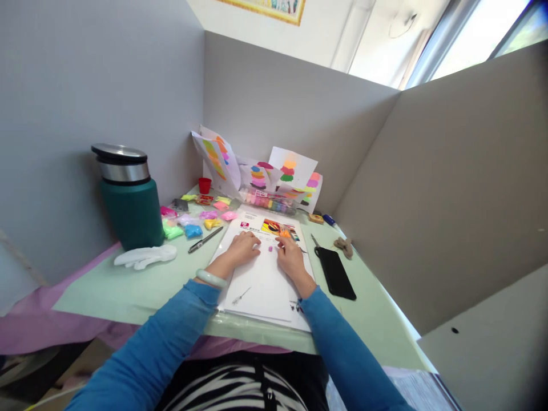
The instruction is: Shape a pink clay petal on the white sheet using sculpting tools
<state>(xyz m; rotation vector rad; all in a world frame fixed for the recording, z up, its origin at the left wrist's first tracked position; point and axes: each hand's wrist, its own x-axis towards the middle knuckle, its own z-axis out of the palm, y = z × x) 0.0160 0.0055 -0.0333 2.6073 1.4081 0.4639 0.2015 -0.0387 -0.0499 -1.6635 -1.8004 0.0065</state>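
Note:
My left hand rests on a stack of white paper, its fingers slightly bent and apart, with nothing seen in them. Across from it, my right hand lies on the same paper with its fingers loosely bent and pointing left. Between the two hands sits a small purple lump, like modelling clay, touched by neither. A small orange piece lies just beyond my right fingertips, over a colourful printed picture. Whether the right fingers touch it is hard to tell.
Left stand a green flask, a white glove, a pen and several clay packets. Right lie a black phone, scissors and a brown lump. Behind are a red cup and painted sheets. Partitions enclose the table.

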